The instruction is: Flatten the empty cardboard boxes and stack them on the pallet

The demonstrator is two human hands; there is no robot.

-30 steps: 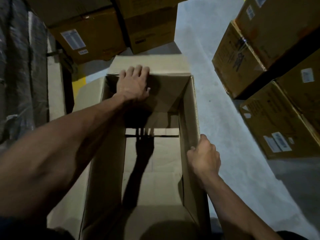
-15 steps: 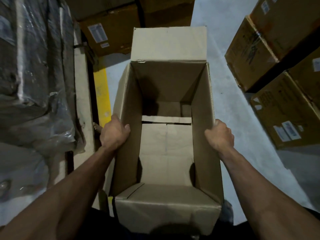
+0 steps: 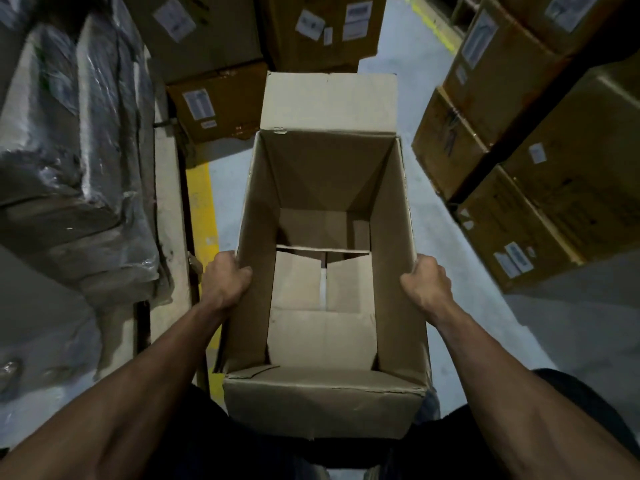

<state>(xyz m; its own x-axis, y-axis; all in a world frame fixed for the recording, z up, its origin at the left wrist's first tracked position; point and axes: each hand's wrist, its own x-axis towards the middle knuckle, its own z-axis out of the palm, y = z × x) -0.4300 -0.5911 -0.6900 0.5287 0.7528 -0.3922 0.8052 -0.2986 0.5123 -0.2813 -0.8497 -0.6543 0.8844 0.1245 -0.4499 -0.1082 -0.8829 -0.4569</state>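
An empty brown cardboard box (image 3: 391,271) stands open in front of me, its top flaps spread, the far flap upright and the near flap folded down toward my legs. Its bottom flaps lie partly loose, with a gap showing between them. My left hand (image 3: 225,284) grips the top edge of the left wall, fingers curled over the rim. On the opposite wall my right hand (image 3: 426,284) grips the rim the same way. No pallet can be made out.
Plastic-wrapped goods (image 3: 76,150) fill the left side. Labelled sealed cartons (image 3: 214,102) stand behind the box and more cartons (image 3: 540,188) are stacked at the right. A yellow floor line (image 3: 201,209) runs along the left of the grey concrete aisle (image 3: 460,306).
My left hand left the far wall and took the left rim. The right hand stayed on the right wall. The box moved up and nearer to my body.
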